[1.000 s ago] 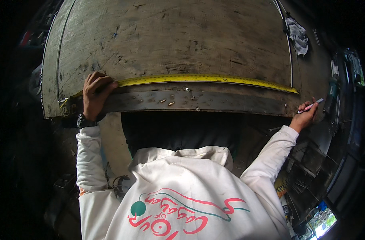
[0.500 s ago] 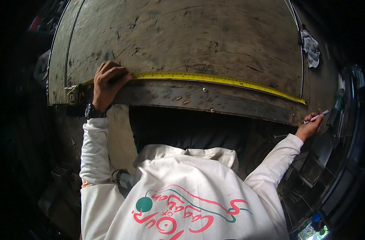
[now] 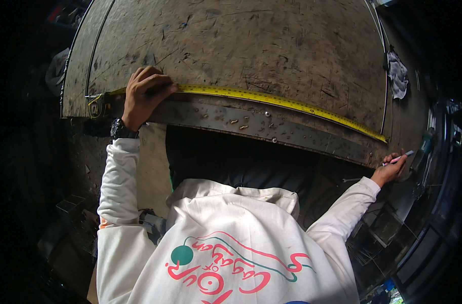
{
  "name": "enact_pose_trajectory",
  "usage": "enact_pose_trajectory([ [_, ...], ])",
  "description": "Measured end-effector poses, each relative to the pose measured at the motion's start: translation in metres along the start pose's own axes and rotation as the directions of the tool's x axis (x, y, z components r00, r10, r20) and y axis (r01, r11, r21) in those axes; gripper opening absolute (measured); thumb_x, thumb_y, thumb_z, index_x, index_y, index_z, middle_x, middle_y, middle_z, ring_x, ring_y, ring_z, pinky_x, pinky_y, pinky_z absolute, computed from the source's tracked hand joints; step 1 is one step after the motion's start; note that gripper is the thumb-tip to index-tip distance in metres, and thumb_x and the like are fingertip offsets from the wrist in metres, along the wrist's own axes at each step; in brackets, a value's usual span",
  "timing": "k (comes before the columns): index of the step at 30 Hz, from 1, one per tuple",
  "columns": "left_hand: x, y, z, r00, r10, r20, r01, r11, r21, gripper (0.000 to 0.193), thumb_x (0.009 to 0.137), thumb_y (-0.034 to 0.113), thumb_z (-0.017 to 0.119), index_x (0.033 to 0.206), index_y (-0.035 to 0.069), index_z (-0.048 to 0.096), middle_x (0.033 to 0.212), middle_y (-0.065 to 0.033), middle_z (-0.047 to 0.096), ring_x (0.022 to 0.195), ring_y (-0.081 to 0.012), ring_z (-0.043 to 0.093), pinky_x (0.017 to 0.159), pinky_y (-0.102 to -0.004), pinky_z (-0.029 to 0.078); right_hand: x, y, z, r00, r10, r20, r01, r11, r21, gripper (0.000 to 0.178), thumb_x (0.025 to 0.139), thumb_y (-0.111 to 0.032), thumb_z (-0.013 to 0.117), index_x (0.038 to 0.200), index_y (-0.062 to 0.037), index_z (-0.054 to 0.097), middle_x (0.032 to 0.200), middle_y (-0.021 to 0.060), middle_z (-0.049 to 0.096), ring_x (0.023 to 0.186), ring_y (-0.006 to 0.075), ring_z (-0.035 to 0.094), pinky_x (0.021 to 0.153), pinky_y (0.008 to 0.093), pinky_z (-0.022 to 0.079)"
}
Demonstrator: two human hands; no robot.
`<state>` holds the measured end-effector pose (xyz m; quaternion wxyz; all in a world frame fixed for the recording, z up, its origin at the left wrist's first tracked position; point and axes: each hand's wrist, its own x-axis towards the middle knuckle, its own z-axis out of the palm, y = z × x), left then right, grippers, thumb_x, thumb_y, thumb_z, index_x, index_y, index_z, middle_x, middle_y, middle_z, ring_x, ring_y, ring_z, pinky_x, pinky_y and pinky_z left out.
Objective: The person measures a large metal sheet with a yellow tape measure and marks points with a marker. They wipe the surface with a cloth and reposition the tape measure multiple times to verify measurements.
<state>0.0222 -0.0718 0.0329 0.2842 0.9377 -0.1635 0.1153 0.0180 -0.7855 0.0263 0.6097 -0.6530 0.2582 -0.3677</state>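
Observation:
A yellow tape measure (image 3: pixel 251 96) is stretched along the near side of a scuffed wooden tabletop (image 3: pixel 231 45). Its case (image 3: pixel 96 107) rests at the left end, and the blade's tip reaches the right edge. Fingers curled, my left hand (image 3: pixel 143 96) pinches the blade near the case; a dark watch (image 3: pixel 122 129) is on that wrist. Off the table's right corner, my right hand (image 3: pixel 389 170) grips a slim white-and-pink marker (image 3: pixel 399 158) that points up and to the right. A dark metal strip (image 3: pixel 205 114) runs along the near edge, just below the tape.
A grey rag (image 3: pixel 397 76) hangs at the right edge, beside a long thin rod (image 3: pixel 384 101). Small bolt heads (image 3: pixel 274 140) stand out of the metal strip. Wire racks and clutter (image 3: pixel 380 223) lie in shadow at the lower right. More clutter sits at the far left.
The view has shifted and tilted slightly, so the table's right side sits lower. My left hand keeps its hold on the tape; my right hand still holds the marker close to the corner.

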Motion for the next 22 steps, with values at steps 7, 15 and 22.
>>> enact_pose_trajectory([
  [7,0.0006,0.0018,0.0008,1.000,-0.008,-0.006,0.008,1.000,-0.002,0.021,0.083,0.023,0.086,0.097,0.009,0.078,0.092,-0.0040,0.067,0.092,-0.0247,0.061,0.089,-0.0386,0.046,0.0002,0.0017,-0.0013,1.000,-0.019,0.001,0.019,1.000,0.001,0.041,0.105,-0.042,0.063,0.123,-0.0052,0.068,0.074,0.0031,0.055,0.053,0.0110,0.046,0.049,0.0260,0.037],
  [15,-0.0004,0.0006,0.0016,1.000,-0.017,-0.015,0.017,1.000,-0.012,0.022,0.082,0.022,0.086,0.096,0.008,0.078,0.092,-0.0045,0.067,0.092,-0.0252,0.062,0.088,-0.0382,0.047,-0.0017,-0.0003,0.0003,1.000,-0.010,0.002,0.010,1.000,-0.001,0.042,0.104,-0.042,0.065,0.124,-0.0053,0.068,0.075,0.0030,0.056,0.055,0.0106,0.047,0.049,0.0255,0.037],
  [22,-0.0011,-0.0020,0.0008,0.999,-0.032,0.013,0.032,0.999,-0.008,0.022,0.083,0.023,0.086,0.097,0.008,0.078,0.094,-0.0049,0.068,0.093,-0.0253,0.063,0.089,-0.0384,0.047,0.0053,0.0037,-0.0057,1.000,-0.002,0.028,0.002,1.000,0.003,0.042,0.104,-0.042,0.065,0.125,-0.0059,0.067,0.075,0.0033,0.056,0.055,0.0107,0.048,0.049,0.0254,0.038],
])
